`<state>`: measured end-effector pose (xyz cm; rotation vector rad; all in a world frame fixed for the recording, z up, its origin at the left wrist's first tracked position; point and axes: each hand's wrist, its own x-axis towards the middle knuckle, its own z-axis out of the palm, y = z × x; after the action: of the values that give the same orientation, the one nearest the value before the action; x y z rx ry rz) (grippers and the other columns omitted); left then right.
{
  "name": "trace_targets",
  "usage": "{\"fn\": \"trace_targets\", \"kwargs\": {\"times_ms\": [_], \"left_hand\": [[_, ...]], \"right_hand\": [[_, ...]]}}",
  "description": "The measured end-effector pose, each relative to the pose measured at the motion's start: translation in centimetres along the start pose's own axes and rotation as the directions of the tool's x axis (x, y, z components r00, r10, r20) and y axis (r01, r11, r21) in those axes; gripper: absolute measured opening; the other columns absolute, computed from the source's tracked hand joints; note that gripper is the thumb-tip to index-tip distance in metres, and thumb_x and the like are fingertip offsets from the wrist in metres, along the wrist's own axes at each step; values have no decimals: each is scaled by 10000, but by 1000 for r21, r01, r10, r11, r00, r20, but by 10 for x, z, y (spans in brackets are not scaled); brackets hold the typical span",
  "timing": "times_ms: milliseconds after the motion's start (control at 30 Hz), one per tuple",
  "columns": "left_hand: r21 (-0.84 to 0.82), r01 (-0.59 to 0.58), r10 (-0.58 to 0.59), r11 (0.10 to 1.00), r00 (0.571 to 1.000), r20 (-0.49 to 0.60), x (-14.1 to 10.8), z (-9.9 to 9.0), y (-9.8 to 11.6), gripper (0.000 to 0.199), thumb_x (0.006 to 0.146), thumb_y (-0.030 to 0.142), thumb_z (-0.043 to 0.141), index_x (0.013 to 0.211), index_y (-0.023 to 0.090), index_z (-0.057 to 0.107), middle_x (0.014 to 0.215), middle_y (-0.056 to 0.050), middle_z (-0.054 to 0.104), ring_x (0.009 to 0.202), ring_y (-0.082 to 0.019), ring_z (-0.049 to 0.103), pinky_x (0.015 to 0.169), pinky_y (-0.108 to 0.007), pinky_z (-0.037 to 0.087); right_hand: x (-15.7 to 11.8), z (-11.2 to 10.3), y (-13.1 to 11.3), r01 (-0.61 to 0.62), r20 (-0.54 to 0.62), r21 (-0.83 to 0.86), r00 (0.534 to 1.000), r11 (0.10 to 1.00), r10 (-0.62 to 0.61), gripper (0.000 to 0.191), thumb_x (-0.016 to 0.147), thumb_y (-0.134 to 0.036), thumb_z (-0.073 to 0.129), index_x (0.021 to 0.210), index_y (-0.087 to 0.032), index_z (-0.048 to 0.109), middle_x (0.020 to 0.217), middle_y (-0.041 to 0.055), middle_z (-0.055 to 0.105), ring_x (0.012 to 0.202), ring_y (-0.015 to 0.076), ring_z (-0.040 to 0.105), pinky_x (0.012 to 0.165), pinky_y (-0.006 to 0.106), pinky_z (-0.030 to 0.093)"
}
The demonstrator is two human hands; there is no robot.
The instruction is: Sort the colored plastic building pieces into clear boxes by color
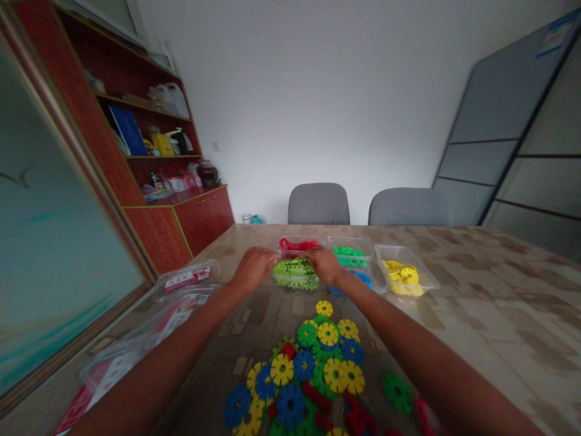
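Observation:
My left hand (pixel 255 266) and my right hand (pixel 324 264) grip opposite sides of a clear plastic container (pixel 296 284) full of light green notched pieces (pixel 290 267). Its far edge meets another clear container holding red pieces (pixel 297 243). Right of my right hand are containers of green pieces (pixel 349 255) and blue pieces (pixel 362 278), the blue partly hidden by my forearm. Farther right is a container of yellow pieces (pixel 402 274). Between my forearms lies a loose pile of yellow, blue and green notched discs (pixel 304 366) with red pieces among them.
Clear plastic lids or packs with red-and-white labels (pixel 188 277) lie along the table's left side. Two grey chairs (pixel 318 204) stand behind the patterned table (pixel 490 284). A red-brown cabinet (pixel 204 216) is at the back left, grey doors (pixel 488 115) at the right.

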<state>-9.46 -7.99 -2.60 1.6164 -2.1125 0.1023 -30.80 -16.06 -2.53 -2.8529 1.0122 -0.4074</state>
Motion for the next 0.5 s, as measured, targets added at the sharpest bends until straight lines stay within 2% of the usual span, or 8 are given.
{"fn": "trace_targets", "kwargs": {"times_ms": [100, 167, 300, 400, 500], "left_hand": [[12, -59, 58, 998, 998, 35, -4, 3, 2, 217, 892, 230, 517, 966, 211, 720, 976, -75, 721, 935, -241, 629, 921, -349, 404], [19, -76, 75, 997, 996, 50, -5, 4, 2, 206, 883, 262, 555, 988, 211, 725, 990, -80, 722, 952, -250, 633, 930, -355, 405], [39, -50, 49, 998, 998, 32, -3, 3, -1, 227, 876, 235, 552, 1026, 215, 721, 969, -92, 724, 939, -272, 639, 938, -391, 409], [15, -37, 37, 999, 999, 8, -2, 5, -6, 326, 881, 174, 504, 1160, 211, 669, 1081, -99, 704, 997, -262, 630, 942, -377, 418], [-34, -60, 62, 998, 997, 35, 0, 9, -9, 319, 860, 174, 545, 1150, 204, 675, 1162, -90, 682, 1047, -260, 619, 945, -360, 423]], "right_hand": [[-7, -2, -2, 66, -12, 37, 998, 997, -66, 247, 949, -66, 543, 1152, -156, 650, 1191, 68, 638, 1143, 218, 568, 990, 431, 441], [-11, -5, -4, 92, -19, 50, 996, 995, -91, 281, 924, -19, 537, 1132, -159, 664, 1163, 59, 654, 1125, 210, 575, 982, 414, 438], [-15, -9, -4, 62, -61, 48, 996, 997, -59, 210, 907, -11, 545, 997, -128, 695, 1060, 70, 680, 1064, 210, 596, 953, 398, 442], [-17, -10, 2, 38, -106, 50, 994, 998, -33, 192, 913, -19, 541, 987, -122, 685, 1037, 55, 681, 1069, 206, 591, 954, 401, 442], [-20, -8, 8, 27, -120, 60, 993, 998, -20, 199, 911, -3, 536, 990, -112, 683, 1024, 58, 686, 1038, 199, 609, 946, 395, 456]]}}
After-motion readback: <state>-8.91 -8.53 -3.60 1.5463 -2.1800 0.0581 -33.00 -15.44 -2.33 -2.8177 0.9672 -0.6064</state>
